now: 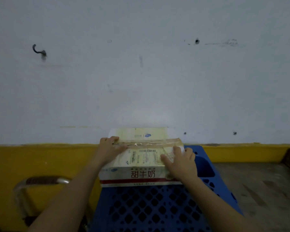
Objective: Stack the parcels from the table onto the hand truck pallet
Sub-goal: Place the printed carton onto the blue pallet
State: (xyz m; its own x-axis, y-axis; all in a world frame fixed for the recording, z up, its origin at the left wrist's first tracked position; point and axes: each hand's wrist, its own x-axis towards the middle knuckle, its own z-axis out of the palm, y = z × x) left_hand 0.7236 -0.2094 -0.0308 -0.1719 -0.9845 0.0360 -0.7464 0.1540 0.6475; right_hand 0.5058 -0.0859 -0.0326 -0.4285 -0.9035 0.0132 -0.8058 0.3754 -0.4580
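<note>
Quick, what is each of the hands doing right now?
Left hand: holds the parcel at its left end.
Right hand: holds the same parcel at its right end.

1 parcel point(143, 158): cream carton with a red band and red lettering on the near face. A tape strip crosses the top, with a barcoded label beside it. It lies flat and level at the far end of the pallet point(151, 210), long side nearest. Left hand point(110, 147) and right hand point(181, 162) hold its ends. Pallet: blue plastic, lattice-perforated deck.
</note>
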